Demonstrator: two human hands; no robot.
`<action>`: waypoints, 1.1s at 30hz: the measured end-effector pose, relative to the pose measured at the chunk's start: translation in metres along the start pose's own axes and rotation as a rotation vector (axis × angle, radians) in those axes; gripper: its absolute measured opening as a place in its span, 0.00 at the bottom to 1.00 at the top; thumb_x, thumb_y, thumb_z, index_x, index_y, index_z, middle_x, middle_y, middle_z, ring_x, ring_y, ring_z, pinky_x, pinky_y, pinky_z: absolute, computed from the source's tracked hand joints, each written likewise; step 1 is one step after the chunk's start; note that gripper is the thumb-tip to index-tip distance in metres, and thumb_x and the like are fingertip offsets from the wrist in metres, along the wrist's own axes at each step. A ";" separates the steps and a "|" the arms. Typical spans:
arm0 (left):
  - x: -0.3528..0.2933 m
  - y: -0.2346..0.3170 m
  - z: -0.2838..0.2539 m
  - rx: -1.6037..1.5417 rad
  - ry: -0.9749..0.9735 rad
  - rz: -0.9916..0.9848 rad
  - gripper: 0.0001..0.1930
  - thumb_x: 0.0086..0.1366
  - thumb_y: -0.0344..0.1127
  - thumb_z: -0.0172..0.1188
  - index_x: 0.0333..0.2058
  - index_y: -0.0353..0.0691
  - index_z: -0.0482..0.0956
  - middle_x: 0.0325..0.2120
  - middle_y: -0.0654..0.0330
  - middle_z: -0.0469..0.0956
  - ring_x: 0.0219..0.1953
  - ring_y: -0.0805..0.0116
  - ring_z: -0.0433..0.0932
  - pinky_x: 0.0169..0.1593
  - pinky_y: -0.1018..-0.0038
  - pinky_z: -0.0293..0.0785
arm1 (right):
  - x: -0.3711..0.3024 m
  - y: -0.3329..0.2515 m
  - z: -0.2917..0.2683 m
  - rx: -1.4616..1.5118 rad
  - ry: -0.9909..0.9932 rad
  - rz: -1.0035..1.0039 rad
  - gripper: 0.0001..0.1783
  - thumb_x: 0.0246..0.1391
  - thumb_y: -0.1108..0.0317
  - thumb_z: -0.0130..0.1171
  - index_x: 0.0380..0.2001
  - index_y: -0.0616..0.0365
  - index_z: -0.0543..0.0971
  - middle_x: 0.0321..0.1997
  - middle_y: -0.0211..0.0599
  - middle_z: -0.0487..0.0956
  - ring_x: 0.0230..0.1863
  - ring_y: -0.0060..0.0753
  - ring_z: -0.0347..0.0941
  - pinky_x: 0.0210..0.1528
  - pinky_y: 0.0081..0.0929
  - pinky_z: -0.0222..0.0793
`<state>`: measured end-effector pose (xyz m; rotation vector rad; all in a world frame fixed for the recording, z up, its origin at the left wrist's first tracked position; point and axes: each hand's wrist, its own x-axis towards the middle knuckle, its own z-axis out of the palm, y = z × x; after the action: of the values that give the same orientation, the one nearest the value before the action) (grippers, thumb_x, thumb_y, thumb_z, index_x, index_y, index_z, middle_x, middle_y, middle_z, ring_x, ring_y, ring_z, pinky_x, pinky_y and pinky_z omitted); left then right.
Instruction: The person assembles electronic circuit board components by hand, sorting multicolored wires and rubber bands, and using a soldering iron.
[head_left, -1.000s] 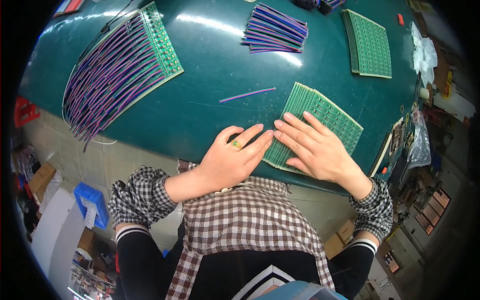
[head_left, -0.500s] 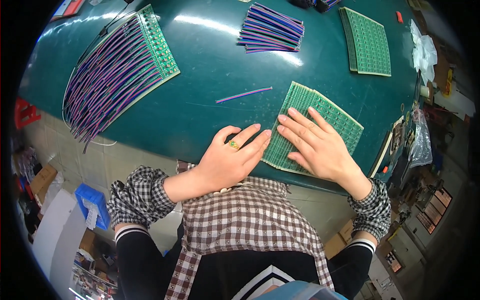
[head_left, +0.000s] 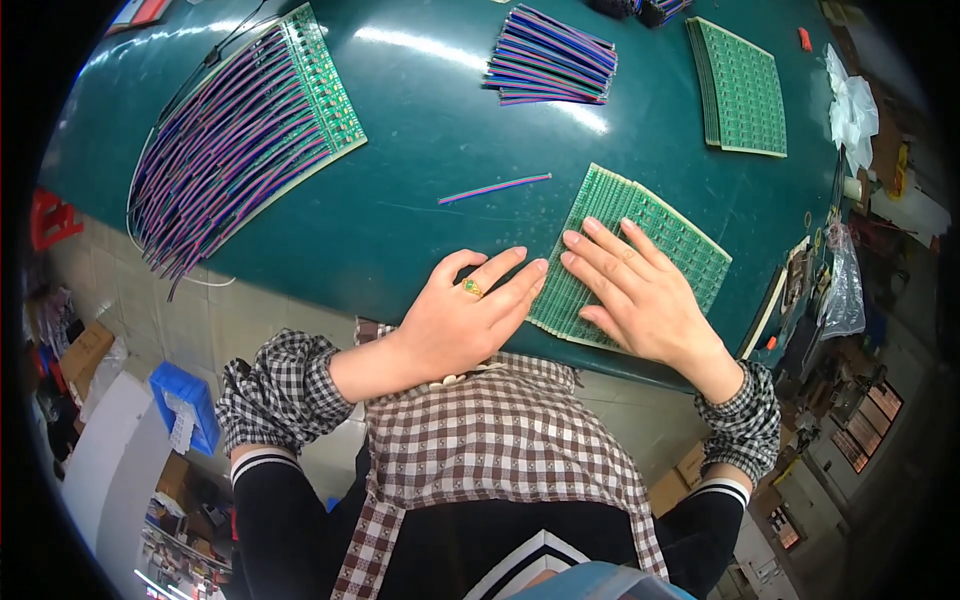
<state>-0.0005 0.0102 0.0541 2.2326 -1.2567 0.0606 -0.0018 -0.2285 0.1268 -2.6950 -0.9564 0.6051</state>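
Fanned green circuit board panels [head_left: 685,240] lie at the near edge of the green table. My right hand [head_left: 635,290] rests flat on top of them, fingers stretched out. At their left edge is my left hand [head_left: 465,315], a ring on one finger; its fingers are spread and slightly bent, the tips by the panels' edge, with nothing visible in them. Beyond my left hand a single short multicoloured ribbon wire [head_left: 495,188] lies on the tabletop.
A panel [head_left: 325,85] at the left has many wires [head_left: 225,150] trailing from it past the table edge. At the back are a bundle of cut wires [head_left: 552,57] and a stack of green panels [head_left: 745,90]. Clear plastic bags [head_left: 850,110] hang at the right edge.
Both hands keep nearly the same pose by the panels. The whole view has shifted slightly, so the things on the table appear a little further right.
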 end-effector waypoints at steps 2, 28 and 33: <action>0.000 0.000 0.000 -0.004 0.005 -0.001 0.16 0.53 0.31 0.57 0.43 0.40 0.78 0.52 0.63 0.71 0.54 0.66 0.69 0.48 0.64 0.64 | -0.001 0.000 -0.001 -0.005 -0.002 0.002 0.30 0.52 0.56 0.55 0.55 0.60 0.68 0.63 0.38 0.63 0.68 0.38 0.53 0.68 0.43 0.45; 0.009 0.006 0.003 -0.073 -0.068 -0.027 0.21 0.52 0.29 0.56 0.47 0.37 0.75 0.55 0.60 0.69 0.57 0.66 0.67 0.56 0.62 0.61 | -0.008 -0.003 0.003 -0.007 0.080 0.061 0.30 0.50 0.55 0.57 0.54 0.61 0.69 0.62 0.39 0.64 0.68 0.39 0.53 0.68 0.46 0.45; 0.010 0.006 0.003 -0.071 -0.067 -0.029 0.20 0.53 0.30 0.57 0.47 0.38 0.75 0.55 0.60 0.69 0.57 0.66 0.67 0.56 0.63 0.61 | -0.006 -0.003 0.001 -0.033 0.077 0.072 0.30 0.50 0.56 0.57 0.54 0.61 0.69 0.62 0.39 0.65 0.67 0.39 0.54 0.68 0.47 0.45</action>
<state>-0.0003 -0.0012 0.0571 2.2073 -1.2420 -0.0695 -0.0080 -0.2303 0.1283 -2.7698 -0.8605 0.4990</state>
